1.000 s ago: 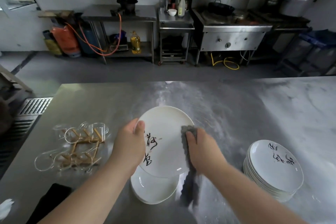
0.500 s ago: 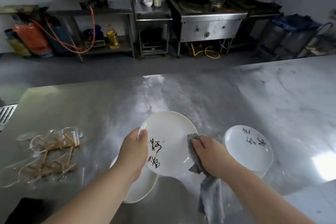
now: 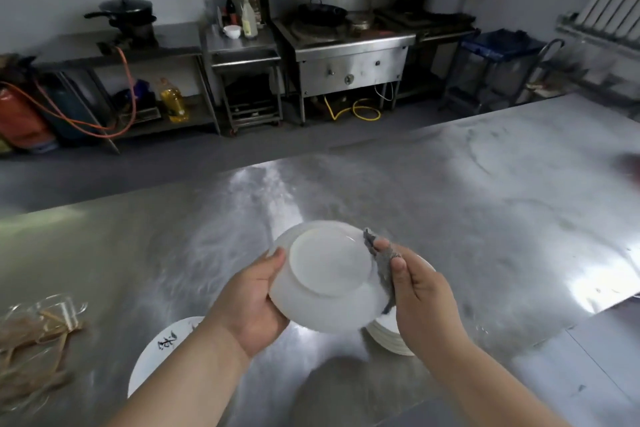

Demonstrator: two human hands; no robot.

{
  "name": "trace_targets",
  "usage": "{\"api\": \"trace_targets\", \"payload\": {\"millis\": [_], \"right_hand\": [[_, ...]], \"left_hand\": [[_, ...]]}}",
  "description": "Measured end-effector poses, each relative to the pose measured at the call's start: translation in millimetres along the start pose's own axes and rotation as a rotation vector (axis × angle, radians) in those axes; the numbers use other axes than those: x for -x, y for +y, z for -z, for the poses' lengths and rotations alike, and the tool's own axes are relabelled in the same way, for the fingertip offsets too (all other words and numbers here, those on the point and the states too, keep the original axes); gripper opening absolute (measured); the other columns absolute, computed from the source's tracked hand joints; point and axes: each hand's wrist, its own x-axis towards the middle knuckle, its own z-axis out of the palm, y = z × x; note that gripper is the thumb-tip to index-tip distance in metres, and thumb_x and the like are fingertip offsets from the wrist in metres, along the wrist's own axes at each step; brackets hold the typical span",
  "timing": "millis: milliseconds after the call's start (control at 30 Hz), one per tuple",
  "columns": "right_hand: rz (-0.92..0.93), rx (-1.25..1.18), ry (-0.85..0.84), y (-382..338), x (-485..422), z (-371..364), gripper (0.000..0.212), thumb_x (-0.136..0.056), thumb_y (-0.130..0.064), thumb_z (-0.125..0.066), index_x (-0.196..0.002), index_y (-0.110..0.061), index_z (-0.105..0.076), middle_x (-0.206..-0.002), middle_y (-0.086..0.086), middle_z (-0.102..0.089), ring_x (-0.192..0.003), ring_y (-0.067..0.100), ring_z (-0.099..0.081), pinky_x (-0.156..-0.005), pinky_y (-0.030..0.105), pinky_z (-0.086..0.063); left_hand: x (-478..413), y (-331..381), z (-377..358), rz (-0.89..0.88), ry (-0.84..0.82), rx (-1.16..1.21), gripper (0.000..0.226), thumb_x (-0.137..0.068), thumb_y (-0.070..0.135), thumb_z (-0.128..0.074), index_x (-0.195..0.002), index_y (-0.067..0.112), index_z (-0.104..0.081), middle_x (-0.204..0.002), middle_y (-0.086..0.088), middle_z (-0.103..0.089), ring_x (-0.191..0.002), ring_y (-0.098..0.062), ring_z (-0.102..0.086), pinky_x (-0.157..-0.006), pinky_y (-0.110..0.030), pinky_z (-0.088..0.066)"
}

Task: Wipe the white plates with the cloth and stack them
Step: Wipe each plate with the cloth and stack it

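My left hand (image 3: 254, 302) grips the left rim of a white plate (image 3: 327, 276), which is turned so its plain underside and foot ring face me above the steel table (image 3: 485, 218). My right hand (image 3: 420, 302) holds a grey cloth (image 3: 382, 262) against the plate's right edge, fingers fairly straight with the thumb over the cloth. A stack of white plates (image 3: 389, 336) sits below my right hand, mostly hidden by it. Another white plate (image 3: 161, 354) with black brush writing lies at the lower left, partly behind my left forearm.
A clear plastic bag of wooden sticks (image 3: 34, 340) lies at the table's left edge. Beyond the table's far edge are a stove with a wok (image 3: 322, 14), steel shelves, bottles (image 3: 247, 21), a pot (image 3: 126, 10), a red gas cylinder (image 3: 19, 118) and a blue crate (image 3: 498, 40).
The plate has been flipped from its written face to its underside. The view has shifted, so the right stack now lies under my right hand and the lower plate sits further left.
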Motion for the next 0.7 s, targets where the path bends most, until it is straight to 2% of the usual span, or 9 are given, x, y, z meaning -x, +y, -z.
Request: {"api": "trace_targets", "payload": {"millis": [67, 100, 167, 233, 333, 433, 533, 633, 700], "right_hand": [[0.029, 0.069, -0.022, 3, 2, 18, 0.036, -0.108, -0.032, -0.044, -0.125, -0.058, -0.063, -0.135, -0.031, -0.063, -0.136, 0.003, -0.054, -0.115, 0.037, -0.045], [0.099, 0.126, -0.044, 1, 4, 25, 0.044, -0.110, -0.021, -0.045, -0.127, -0.058, -0.062, -0.140, -0.037, -0.055, -0.143, -0.001, -0.044, -0.118, 0.026, -0.038], [0.307, 0.290, -0.124, -1, 8, 33, 0.046, -0.105, -0.013, -0.044, -0.135, -0.044, -0.061, -0.143, -0.033, -0.052, -0.147, 0.002, -0.039, -0.113, 0.010, -0.028], [0.564, 0.512, -0.242, 4, 9, 38, 0.047, -0.106, -0.026, -0.041, -0.151, -0.020, -0.052, -0.155, -0.007, -0.052, -0.151, 0.020, -0.038, -0.122, 0.027, -0.027], [0.623, 0.699, -0.403, 15, -2, 54, 0.070, -0.110, -0.052, -0.026, -0.163, -0.006, -0.025, -0.171, 0.008, -0.018, -0.160, 0.023, -0.010, -0.129, 0.046, -0.020], [0.625, 0.796, -0.460, 21, -17, 74, 0.094, -0.100, -0.072, -0.008, -0.164, -0.004, -0.009, -0.173, 0.011, 0.001, -0.161, 0.025, 0.005, -0.130, 0.048, -0.012], [0.581, 0.851, -0.457, 20, -41, 94, 0.101, -0.094, -0.079, 0.000, -0.165, -0.008, -0.003, -0.173, 0.008, 0.009, -0.160, 0.021, 0.013, -0.130, 0.046, -0.003], [0.423, 0.880, -0.450, 30, -50, 117, 0.103, -0.090, -0.082, 0.003, -0.163, -0.010, 0.013, -0.169, 0.006, 0.027, -0.155, 0.016, 0.029, -0.129, 0.042, 0.006], [0.391, 0.863, -0.491, 44, -34, 119, 0.104, -0.091, -0.080, 0.000, -0.161, -0.006, 0.016, -0.167, 0.010, 0.029, -0.154, 0.019, 0.032, -0.129, 0.044, 0.005]], "left_hand": [[-2, -16, -18, -0.018, -0.030, -0.019, 0.051, -0.096, 0.027, -0.059, -0.143, 0.009, -0.063, -0.137, -0.021, -0.069, -0.120, -0.036, -0.071, -0.089, -0.050, -0.063], [-5, -25, -26, -0.026, -0.052, -0.022, 0.051, -0.096, 0.026, -0.059, -0.145, 0.009, -0.061, -0.139, -0.022, -0.067, -0.122, -0.038, -0.069, -0.088, -0.050, -0.063], [-8, -42, -43, -0.028, -0.112, -0.029, 0.047, -0.101, 0.023, -0.057, -0.145, 0.008, -0.060, -0.141, -0.025, -0.065, -0.124, -0.041, -0.068, -0.087, -0.049, -0.062], [-8, -58, -63, 0.004, -0.177, -0.043, 0.042, -0.104, 0.025, -0.056, -0.142, 0.010, -0.063, -0.142, -0.025, -0.064, -0.123, -0.041, -0.069, -0.079, -0.047, -0.063], [-11, -73, -88, 0.014, -0.203, -0.048, 0.039, -0.104, 0.027, -0.054, -0.138, 0.014, -0.067, -0.142, -0.022, -0.065, -0.126, -0.037, -0.068, -0.081, -0.045, -0.064], [-15, -80, -106, -0.020, -0.202, -0.008, 0.043, -0.107, 0.021, -0.046, -0.146, 0.008, -0.060, -0.146, -0.023, -0.062, -0.134, -0.038, -0.062, -0.103, -0.049, -0.057], [-18, -86, -119, -0.044, -0.176, -0.045, 0.045, -0.108, 0.021, -0.046, -0.149, 0.007, -0.057, -0.146, -0.024, -0.061, -0.134, -0.040, -0.061, -0.103, -0.050, -0.057], [-22, -88, -127, -0.104, -0.142, -0.046, 0.046, -0.105, 0.021, -0.050, -0.146, 0.003, -0.058, -0.143, -0.026, -0.063, -0.132, -0.042, -0.063, -0.103, -0.054, -0.056], [-26, -93, -130, -0.130, -0.119, -0.034, 0.047, -0.102, 0.021, -0.052, -0.144, 0.002, -0.058, -0.140, -0.027, -0.065, -0.129, -0.042, -0.065, -0.101, -0.055, -0.057]]}}
